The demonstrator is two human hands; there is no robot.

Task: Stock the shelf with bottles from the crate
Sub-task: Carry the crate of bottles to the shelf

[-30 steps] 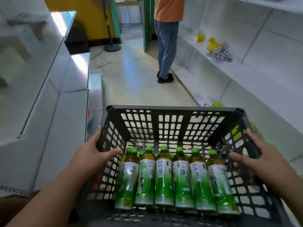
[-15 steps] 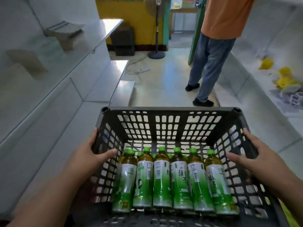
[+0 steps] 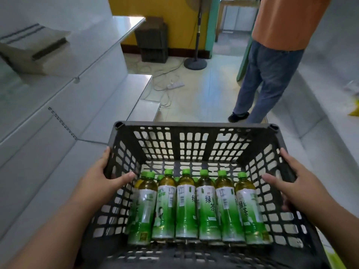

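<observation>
I carry a dark grey slotted plastic crate (image 3: 196, 127) in front of me. My left hand (image 3: 99, 177) grips its left wall, thumb inside and fingers outside. My right hand (image 3: 293, 183) grips the right wall the same way. Several green tea bottles (image 3: 186, 206) with green caps and green-white labels stand in a row against the crate's near wall. White metal shelves (image 3: 64, 94) run along the left side; the upper one holds a folded cardboard piece (image 3: 35, 53).
A person in an orange shirt and blue jeans (image 3: 270, 74) stands ahead on the right. A floor fan's stand (image 3: 195, 63), a power strip with cables (image 3: 174, 85) and a dark crate (image 3: 153, 43) lie ahead on the floor. More white shelving (image 3: 320, 105) lines the right side.
The view has swung left: the left shelves now fill more of the frame and the person has shifted to the right edge. Both hands keep the same grip on the crate.
</observation>
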